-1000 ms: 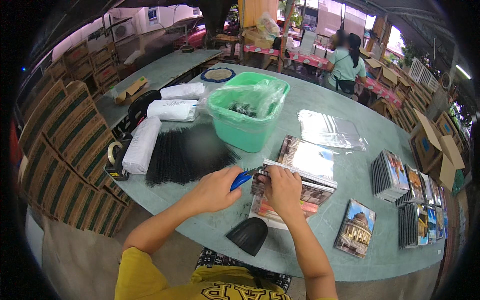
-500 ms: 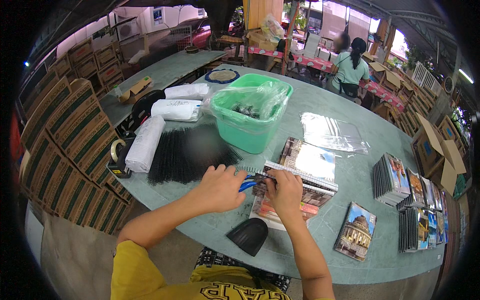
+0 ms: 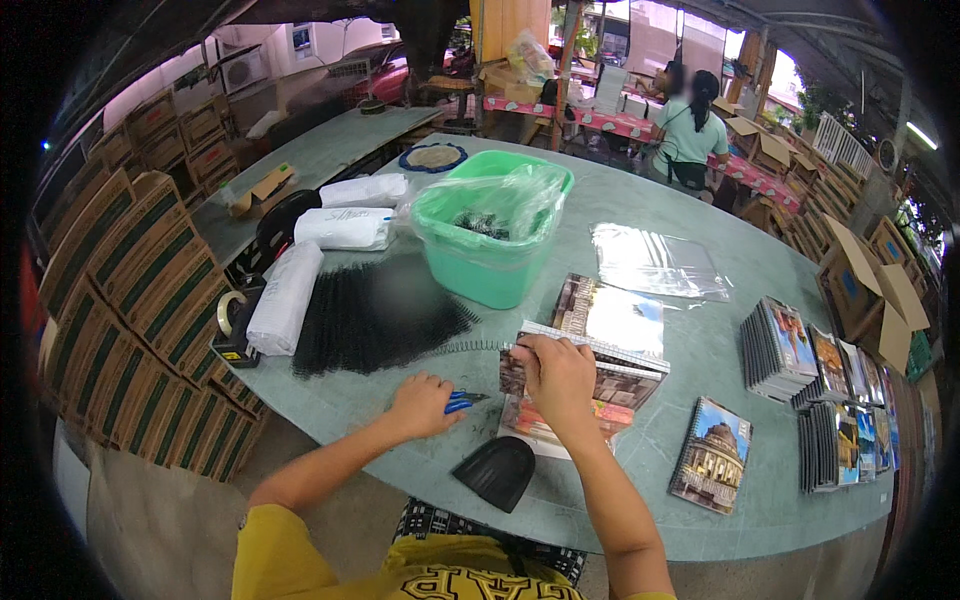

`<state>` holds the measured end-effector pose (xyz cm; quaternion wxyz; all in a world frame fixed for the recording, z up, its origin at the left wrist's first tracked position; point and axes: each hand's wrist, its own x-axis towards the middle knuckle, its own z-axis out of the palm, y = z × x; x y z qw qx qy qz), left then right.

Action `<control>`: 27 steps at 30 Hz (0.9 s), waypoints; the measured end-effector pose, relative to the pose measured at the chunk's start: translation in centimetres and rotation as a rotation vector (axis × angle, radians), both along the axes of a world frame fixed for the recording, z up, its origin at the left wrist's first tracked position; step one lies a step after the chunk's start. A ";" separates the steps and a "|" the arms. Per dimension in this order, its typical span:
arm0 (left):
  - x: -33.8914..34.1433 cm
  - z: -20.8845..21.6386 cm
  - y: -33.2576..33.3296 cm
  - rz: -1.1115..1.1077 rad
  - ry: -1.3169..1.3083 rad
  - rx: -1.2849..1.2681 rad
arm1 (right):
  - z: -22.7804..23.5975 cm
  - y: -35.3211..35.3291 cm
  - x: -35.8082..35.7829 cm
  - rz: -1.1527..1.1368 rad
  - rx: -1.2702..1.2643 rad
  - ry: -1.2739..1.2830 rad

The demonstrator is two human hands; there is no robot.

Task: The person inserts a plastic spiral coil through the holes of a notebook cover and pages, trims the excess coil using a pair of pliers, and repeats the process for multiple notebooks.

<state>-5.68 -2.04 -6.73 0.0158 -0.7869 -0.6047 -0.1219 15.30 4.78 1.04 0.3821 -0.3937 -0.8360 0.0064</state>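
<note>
- Right now the left hand rests on the table, fingers curled around the blue-handled cutters, whose tips point toward three o'clock.
- At three o'clock of it, the right hand presses down on a stack of notebooks, fingers closed over the stack's near top edge where a spiral wire runs out toward nine o'clock.
- At eleven o'clock of the left hand lies a spread of black spiral wires; past them stands a green tub lined with clear plastic.
- At six o'clock of the stack lies a black scoop-shaped piece.
- At four o'clock lies a finished notebook.
</note>
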 end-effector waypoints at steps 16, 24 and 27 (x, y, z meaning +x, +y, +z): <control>6.5 9.1 1.1 -0.021 -0.467 0.355 | 2.1 -2.4 8.8 -0.167 -0.108 -0.061; 7.3 8.1 1.6 -0.098 -0.534 0.514 | 1.4 -1.8 10.8 -0.078 -0.269 0.140; 6.4 10.3 1.7 -0.099 -0.659 0.617 | 1.1 -1.6 11.6 -0.039 -0.224 0.129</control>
